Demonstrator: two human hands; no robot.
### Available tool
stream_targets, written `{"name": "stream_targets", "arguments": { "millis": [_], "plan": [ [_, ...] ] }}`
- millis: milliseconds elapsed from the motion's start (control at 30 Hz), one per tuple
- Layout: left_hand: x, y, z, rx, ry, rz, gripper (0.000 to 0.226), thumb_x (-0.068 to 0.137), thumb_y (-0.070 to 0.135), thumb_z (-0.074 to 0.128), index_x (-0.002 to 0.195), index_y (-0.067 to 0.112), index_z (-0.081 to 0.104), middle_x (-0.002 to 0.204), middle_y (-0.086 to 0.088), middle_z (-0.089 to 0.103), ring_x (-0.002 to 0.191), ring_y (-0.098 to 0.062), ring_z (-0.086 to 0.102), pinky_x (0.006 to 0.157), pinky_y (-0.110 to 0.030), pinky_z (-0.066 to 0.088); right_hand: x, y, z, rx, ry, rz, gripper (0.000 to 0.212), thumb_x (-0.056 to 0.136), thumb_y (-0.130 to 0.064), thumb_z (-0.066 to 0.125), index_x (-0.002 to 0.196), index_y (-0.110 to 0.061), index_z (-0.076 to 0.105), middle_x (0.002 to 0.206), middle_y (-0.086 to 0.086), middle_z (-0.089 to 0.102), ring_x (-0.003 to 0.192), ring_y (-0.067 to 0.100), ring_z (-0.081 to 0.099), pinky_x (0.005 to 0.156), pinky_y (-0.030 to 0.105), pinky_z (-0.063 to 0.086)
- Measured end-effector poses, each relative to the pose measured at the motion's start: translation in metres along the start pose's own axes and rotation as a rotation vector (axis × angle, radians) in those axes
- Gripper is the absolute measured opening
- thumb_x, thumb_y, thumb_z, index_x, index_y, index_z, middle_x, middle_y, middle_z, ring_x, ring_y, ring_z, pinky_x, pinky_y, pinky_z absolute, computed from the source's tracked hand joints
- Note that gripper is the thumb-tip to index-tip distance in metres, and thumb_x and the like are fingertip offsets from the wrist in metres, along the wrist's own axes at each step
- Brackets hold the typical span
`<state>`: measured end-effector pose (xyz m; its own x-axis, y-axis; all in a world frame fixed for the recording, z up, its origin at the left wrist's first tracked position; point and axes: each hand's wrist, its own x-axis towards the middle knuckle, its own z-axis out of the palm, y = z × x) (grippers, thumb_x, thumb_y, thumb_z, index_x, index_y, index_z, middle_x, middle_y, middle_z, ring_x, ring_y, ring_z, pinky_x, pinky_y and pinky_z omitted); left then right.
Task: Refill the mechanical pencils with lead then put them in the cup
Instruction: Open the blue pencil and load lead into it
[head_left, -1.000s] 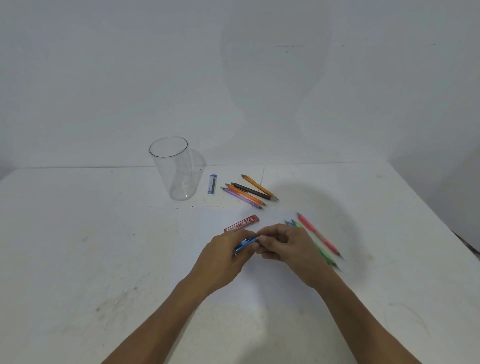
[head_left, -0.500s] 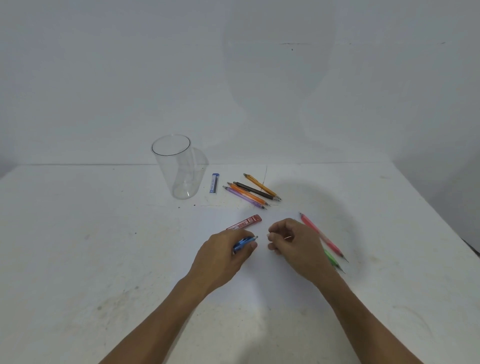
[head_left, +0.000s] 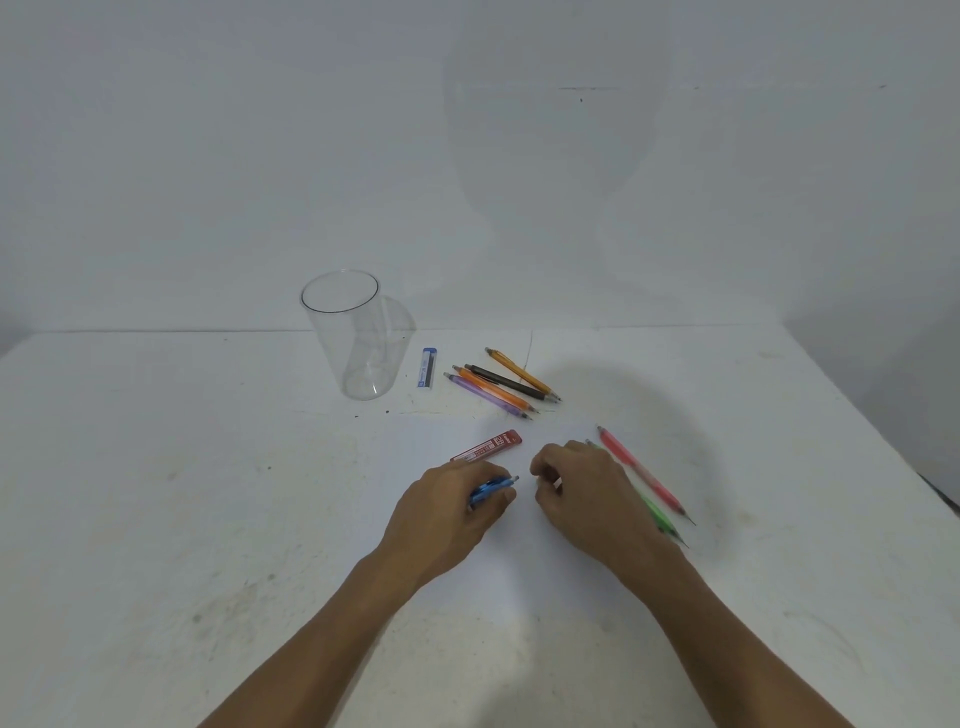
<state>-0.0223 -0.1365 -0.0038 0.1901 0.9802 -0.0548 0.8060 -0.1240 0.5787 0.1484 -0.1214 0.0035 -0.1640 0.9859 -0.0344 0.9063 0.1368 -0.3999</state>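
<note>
Now left grip (head_left: 447, 512) clasps blue pencil (head_left: 493, 487); right grip (head_left: 587, 499) curled, contents unclear.

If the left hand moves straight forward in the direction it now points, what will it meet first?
Most likely the red lead case, lying just beyond the knuckles of the left hand, which holds the blue pencil. Whether the hand would pass above it is unclear.

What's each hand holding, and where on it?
Left hand grips the blue pencil by its barrel, one end poking out. Right hand: fingers curled, contents cannot be told.
</note>
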Motion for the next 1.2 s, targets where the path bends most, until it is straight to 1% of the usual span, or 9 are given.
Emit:
{"name": "stream_targets", "arguments": {
  "millis": [100, 233, 367, 467, 533, 633, 800, 1000, 1200],
  "plan": [
    [0.0, -0.001, 0.0, 0.0, 0.001, 0.007, 0.038, 0.093, 0.047, 0.054, 0.125, 0.028, 0.061, 0.124, 0.007, 0.064, 0.102, -0.011, 0.059, 0.094, -0.022, 0.046, 0.001, -0.001, -0.002, -0.003, -0.014, 0.007, 0.025, 0.097, -0.025, 0.055, 0.121, -0.024, 0.059, 0.112, -0.002, 0.064, 0.09, 0.01, 0.06, 0.086, 0.02, 0.05],
    [0.0, -0.002, 0.0, 0.001, 0.003, 0.018, 0.038, 0.093, 0.047, 0.053, 0.125, 0.029, 0.062, 0.123, 0.008, 0.064, 0.1, -0.008, 0.058, 0.091, -0.018, 0.044, 0.001, 0.0, -0.002, 0.012, -0.011, 0.013, 0.026, 0.096, -0.026, 0.056, 0.122, -0.026, 0.059, 0.111, -0.004, 0.064, 0.088, 0.009, 0.06, 0.084, 0.018, 0.048],
    [0.001, -0.003, 0.0, -0.011, -0.006, 0.03, 0.037, 0.093, 0.046, 0.054, 0.125, 0.029, 0.062, 0.122, 0.009, 0.064, 0.097, -0.004, 0.055, 0.09, -0.016, 0.045, -0.003, 0.002, -0.008, 0.058, 0.019, 0.013, 0.027, 0.095, -0.032, 0.059, 0.121, -0.029, 0.059, 0.111, -0.007, 0.066, 0.09, 0.006, 0.057, 0.089, 0.02, 0.048],
    [0.002, -0.003, -0.001, -0.027, 0.005, 0.032, 0.036, 0.093, 0.045, 0.055, 0.124, 0.029, 0.062, 0.12, 0.008, 0.065, 0.093, -0.005, 0.056, 0.087, -0.015, 0.045, -0.005, 0.002, -0.012, 0.148, 0.074, -0.021, 0.026, 0.091, -0.035, 0.064, 0.117, -0.031, 0.064, 0.105, -0.011, 0.067, 0.089, 0.005, 0.058, 0.09, 0.019, 0.048],
    [0.002, -0.002, -0.001, -0.038, 0.015, 0.037, 0.035, 0.092, 0.044, 0.057, 0.123, 0.029, 0.063, 0.118, 0.008, 0.066, 0.091, -0.005, 0.056, 0.085, -0.015, 0.045, -0.006, 0.0, -0.012, 0.199, 0.07, -0.068, 0.025, 0.09, -0.035, 0.066, 0.114, -0.031, 0.068, 0.103, -0.011, 0.068, 0.086, 0.004, 0.059, 0.09, 0.022, 0.051],
    [0.001, -0.002, 0.0, -0.054, 0.023, 0.063, 0.033, 0.091, 0.041, 0.06, 0.122, 0.028, 0.064, 0.115, 0.006, 0.067, 0.087, -0.005, 0.057, 0.084, -0.013, 0.045, -0.006, 0.0, -0.009, 0.194, 0.048, -0.096, 0.023, 0.09, -0.036, 0.065, 0.113, -0.032, 0.07, 0.102, -0.01, 0.068, 0.085, 0.006, 0.059, 0.088, 0.024, 0.052],
    [0.0, -0.002, 0.0, -0.048, 0.014, 0.095, 0.033, 0.091, 0.042, 0.059, 0.122, 0.029, 0.064, 0.114, 0.006, 0.068, 0.087, -0.006, 0.059, 0.086, -0.016, 0.048, -0.005, 0.003, -0.007, 0.195, 0.024, -0.13, 0.019, 0.093, -0.033, 0.062, 0.109, -0.029, 0.072, 0.097, -0.007, 0.068, 0.082, 0.006, 0.058, 0.083, 0.022, 0.051],
    [-0.001, -0.002, -0.002, -0.045, 0.028, 0.102, 0.033, 0.091, 0.041, 0.06, 0.122, 0.028, 0.065, 0.114, 0.005, 0.068, 0.086, -0.005, 0.057, 0.086, -0.017, 0.048, -0.004, 0.004, -0.005, 0.202, 0.015, -0.122, 0.018, 0.093, -0.031, 0.061, 0.107, -0.027, 0.071, 0.094, -0.006, 0.066, 0.078, 0.006, 0.056, 0.074, 0.013, 0.044],
    [-0.001, -0.002, -0.001, -0.057, 0.015, 0.102, 0.033, 0.091, 0.042, 0.06, 0.121, 0.029, 0.065, 0.113, 0.006, 0.068, 0.089, -0.008, 0.06, 0.087, -0.018, 0.049, -0.006, 0.007, -0.006, 0.264, 0.009, -0.106, 0.018, 0.093, -0.03, 0.062, 0.106, -0.025, 0.072, 0.089, -0.011, 0.064, 0.078, 0.003, 0.054, 0.071, 0.01, 0.04]
  ]
}}
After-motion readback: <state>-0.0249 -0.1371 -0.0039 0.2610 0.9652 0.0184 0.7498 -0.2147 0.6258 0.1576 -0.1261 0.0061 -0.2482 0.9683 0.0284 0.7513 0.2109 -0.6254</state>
